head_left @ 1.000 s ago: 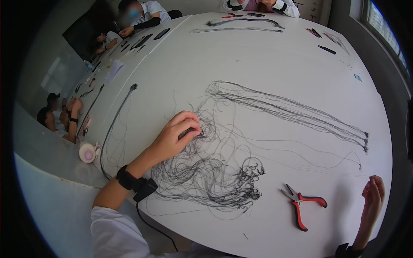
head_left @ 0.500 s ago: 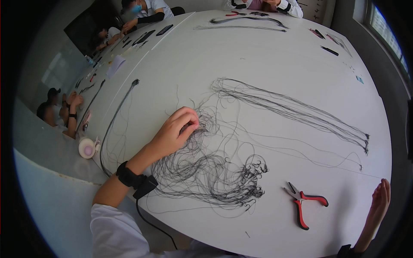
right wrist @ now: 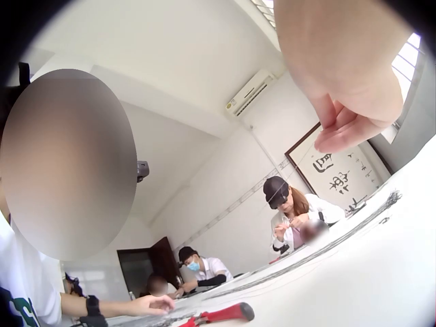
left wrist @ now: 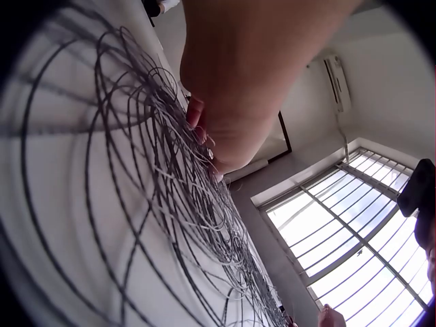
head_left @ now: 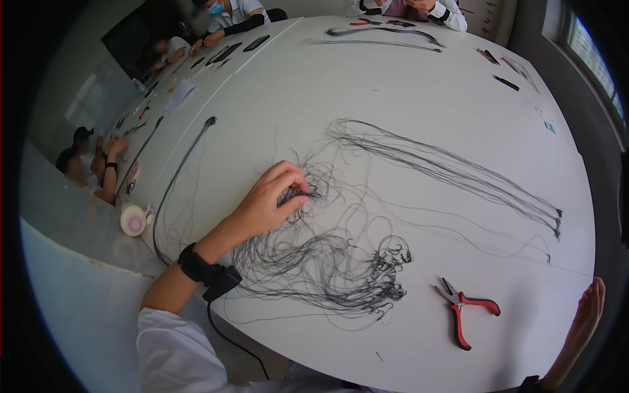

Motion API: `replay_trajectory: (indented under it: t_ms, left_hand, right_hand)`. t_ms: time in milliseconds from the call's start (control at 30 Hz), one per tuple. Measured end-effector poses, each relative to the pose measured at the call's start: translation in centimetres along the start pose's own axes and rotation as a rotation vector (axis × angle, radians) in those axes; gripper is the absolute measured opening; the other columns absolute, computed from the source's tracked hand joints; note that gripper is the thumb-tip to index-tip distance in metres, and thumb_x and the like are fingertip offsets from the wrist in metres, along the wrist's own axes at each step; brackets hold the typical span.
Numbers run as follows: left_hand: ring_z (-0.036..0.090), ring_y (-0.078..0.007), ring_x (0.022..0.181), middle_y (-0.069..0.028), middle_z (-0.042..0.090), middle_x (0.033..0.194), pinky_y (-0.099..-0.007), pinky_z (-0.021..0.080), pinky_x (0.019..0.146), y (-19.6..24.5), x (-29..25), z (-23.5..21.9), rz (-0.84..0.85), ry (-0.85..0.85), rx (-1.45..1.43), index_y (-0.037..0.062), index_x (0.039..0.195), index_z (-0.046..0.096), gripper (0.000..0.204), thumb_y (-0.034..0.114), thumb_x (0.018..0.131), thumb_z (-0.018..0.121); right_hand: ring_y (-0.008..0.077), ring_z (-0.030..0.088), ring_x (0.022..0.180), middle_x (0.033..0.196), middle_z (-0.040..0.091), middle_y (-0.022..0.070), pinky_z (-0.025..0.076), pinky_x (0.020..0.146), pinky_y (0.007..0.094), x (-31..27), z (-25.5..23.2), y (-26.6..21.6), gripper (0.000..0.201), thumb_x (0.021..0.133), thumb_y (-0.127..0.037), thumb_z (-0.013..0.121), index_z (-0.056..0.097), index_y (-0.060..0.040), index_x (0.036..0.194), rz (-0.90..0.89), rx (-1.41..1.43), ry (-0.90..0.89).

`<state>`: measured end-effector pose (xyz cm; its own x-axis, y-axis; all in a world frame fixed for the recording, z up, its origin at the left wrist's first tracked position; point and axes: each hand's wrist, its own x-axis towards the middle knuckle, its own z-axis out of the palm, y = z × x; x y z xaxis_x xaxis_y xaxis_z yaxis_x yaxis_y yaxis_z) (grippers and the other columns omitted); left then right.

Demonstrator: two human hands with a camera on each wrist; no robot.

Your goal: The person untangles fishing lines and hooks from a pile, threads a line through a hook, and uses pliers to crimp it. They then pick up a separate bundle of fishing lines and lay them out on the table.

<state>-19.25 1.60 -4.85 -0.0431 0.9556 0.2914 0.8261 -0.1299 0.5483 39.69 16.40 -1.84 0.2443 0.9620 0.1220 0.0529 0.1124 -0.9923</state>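
Note:
My left hand [head_left: 265, 200] curls over the upper part of a tangled heap of thin dark cords [head_left: 301, 262] and grips a bunch of them between thumb and fingers. Up close in the left wrist view, the looped cords [left wrist: 184, 184] look twisted. At the table's right edge, my right hand [head_left: 585, 309] pinches the end of a single thin cord [head_left: 570, 270], which runs back leftward toward the heap. The fingertips [right wrist: 334, 142] press together in the right wrist view. Many cord ends at the heap's right side are curled like small hooks.
Red-handled pliers [head_left: 481, 303] lie spread right of the heap. Behind it stretches a straightened bundle of cords [head_left: 445, 167]; another bundle [head_left: 187, 160] lies at left. A white round object [head_left: 133, 220] sits by the left edge. Other people work around the table [head_left: 406, 98].
The right hand has moved outward to the right, and the single cord it pinches is now stretched straighter. My left hand stays on the heap, gripping the bunch.

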Motion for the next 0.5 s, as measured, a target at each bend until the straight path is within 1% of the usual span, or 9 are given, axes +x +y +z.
replay_trajectory:
  t_ms: [33, 67, 100, 167, 200, 300, 433, 500]
  left_hand:
    - [0.052, -0.0165, 0.087, -0.0064, 0.052, 0.1, -0.0271, 0.043, 0.079, 0.0, -0.1, 0.0, -0.003, 0.003, -0.001, 0.0015, 0.091, 0.055, 0.017, 0.001, 0.078, 0.066]
    - [0.053, -0.0167, 0.087, -0.0066, 0.052, 0.098, -0.0272, 0.044, 0.079, 0.0, -0.1, 0.0, -0.041, 0.01, -0.01, 0.0009, 0.089, 0.055, 0.015, 0.0, 0.078, 0.065]
    - [0.054, -0.0168, 0.086, -0.0069, 0.052, 0.097, -0.0274, 0.044, 0.078, 0.0, -0.1, -0.1, -0.078, 0.016, -0.018, 0.0003, 0.086, 0.055, 0.012, 0.0, 0.078, 0.064]
    - [0.054, -0.0168, 0.085, -0.0071, 0.052, 0.097, -0.0272, 0.044, 0.078, -0.2, -0.1, -0.1, -0.066, 0.034, 0.009, 0.0002, 0.086, 0.055, 0.012, 0.0, 0.079, 0.064]
    - [0.055, -0.0167, 0.084, -0.0072, 0.053, 0.096, -0.027, 0.045, 0.077, -0.2, -0.1, -0.2, -0.05, 0.049, 0.037, 0.0, 0.086, 0.055, 0.011, 0.0, 0.079, 0.063]
    - [0.056, -0.0187, 0.083, -0.0077, 0.052, 0.093, -0.0293, 0.046, 0.075, -0.2, -0.1, -0.2, -0.062, 0.072, 0.042, 0.0004, 0.084, 0.054, 0.009, 0.001, 0.08, 0.062]
    - [0.056, -0.0183, 0.083, -0.0071, 0.053, 0.095, -0.0282, 0.046, 0.074, -0.4, -0.3, -0.4, -0.064, 0.075, 0.053, 0.0012, 0.088, 0.055, 0.011, 0.001, 0.08, 0.062]
    - [0.055, -0.0173, 0.085, -0.007, 0.056, 0.104, -0.0284, 0.044, 0.079, -0.1, -0.2, -0.5, -0.145, 0.071, 0.004, 0.0016, 0.097, 0.057, 0.021, -0.003, 0.076, 0.06]
  right_hand:
    - [0.0014, 0.048, 0.088, 0.097, 0.051, -0.0028, 0.037, 0.08, 0.0166, 0.2, -0.6, 0.1, 0.03, 0.094, -0.018, 0.052, 0.053, -0.0053, 0.12, -0.02, -0.005, 0.084]
    - [0.0016, 0.047, 0.098, 0.107, 0.05, -0.0013, 0.036, 0.087, 0.0169, 0.3, -1.5, 0.3, 0.034, 0.094, -0.019, 0.052, 0.051, -0.0048, 0.125, -0.019, 0.041, 0.005]
    - [0.0016, 0.047, 0.098, 0.107, 0.05, -0.0013, 0.036, 0.087, 0.0169, 0.6, -2.1, 0.5, 0.034, 0.094, -0.019, 0.052, 0.051, -0.0048, 0.125, -0.02, 0.04, 0.001]
    - [0.0015, 0.048, 0.085, 0.094, 0.051, -0.0017, 0.038, 0.078, 0.0161, 0.1, -0.7, -0.5, 0.028, 0.093, -0.018, 0.052, 0.055, -0.0042, 0.117, 0.008, 0.065, 0.121]
    - [0.0015, 0.048, 0.085, 0.094, 0.051, -0.0017, 0.038, 0.078, 0.0161, 0.1, -0.6, -0.6, 0.028, 0.093, -0.018, 0.052, 0.055, -0.0042, 0.117, 0.008, 0.064, 0.12]
    - [0.0016, 0.047, 0.08, 0.089, 0.051, -0.0019, 0.038, 0.074, 0.0161, 0.1, -0.6, -0.5, 0.025, 0.093, -0.018, 0.052, 0.055, -0.0041, 0.114, 0.006, 0.021, 0.035]
    - [0.0017, 0.046, 0.074, 0.083, 0.05, -0.0021, 0.038, 0.069, 0.0161, 0.1, -0.8, -0.4, 0.021, 0.093, -0.017, 0.053, 0.057, -0.0041, 0.109, -0.002, -0.043, -0.07]
    - [0.0018, 0.045, 0.071, 0.08, 0.049, -0.0022, 0.038, 0.067, 0.0161, 0.0, -1.4, -0.5, 0.019, 0.092, -0.017, 0.053, 0.057, -0.0041, 0.106, -0.009, -0.085, -0.112]
